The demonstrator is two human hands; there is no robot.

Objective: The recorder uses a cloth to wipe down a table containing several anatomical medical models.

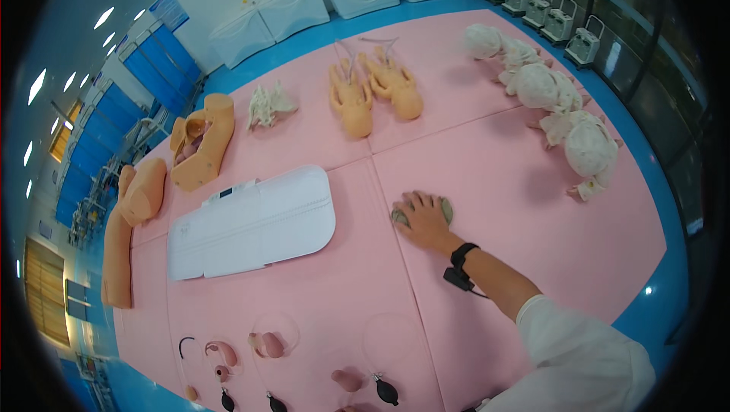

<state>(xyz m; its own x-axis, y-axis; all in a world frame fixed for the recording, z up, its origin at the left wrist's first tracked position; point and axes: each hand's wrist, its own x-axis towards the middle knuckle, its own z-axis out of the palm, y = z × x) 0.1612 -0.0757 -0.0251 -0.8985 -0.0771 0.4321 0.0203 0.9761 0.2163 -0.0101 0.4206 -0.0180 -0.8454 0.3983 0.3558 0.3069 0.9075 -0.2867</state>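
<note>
My right hand (425,221) lies palm down on a rounded grey-green object (447,210), its fingers spread and curled over the top. The hand hides most of the object, so its kind is unclear. A black strap with a small black box (458,278) circles the wrist, below a white sleeve. Left of the hand, apart from it, a white baby scale (251,229) rests on the pink padded mat (485,184). Beyond the hand, two tan infant manikins (355,106) (399,89) lie with clear tubes at their far ends. My left hand is out of view.
Several dolls in white cloth (536,85) line the right. At left are a white pelvis model (271,105), an opened torso model (214,152) and a lower-body model (118,258). Nearer lie pink anatomical models (347,380) and black rubber bulbs (386,391) with tubing.
</note>
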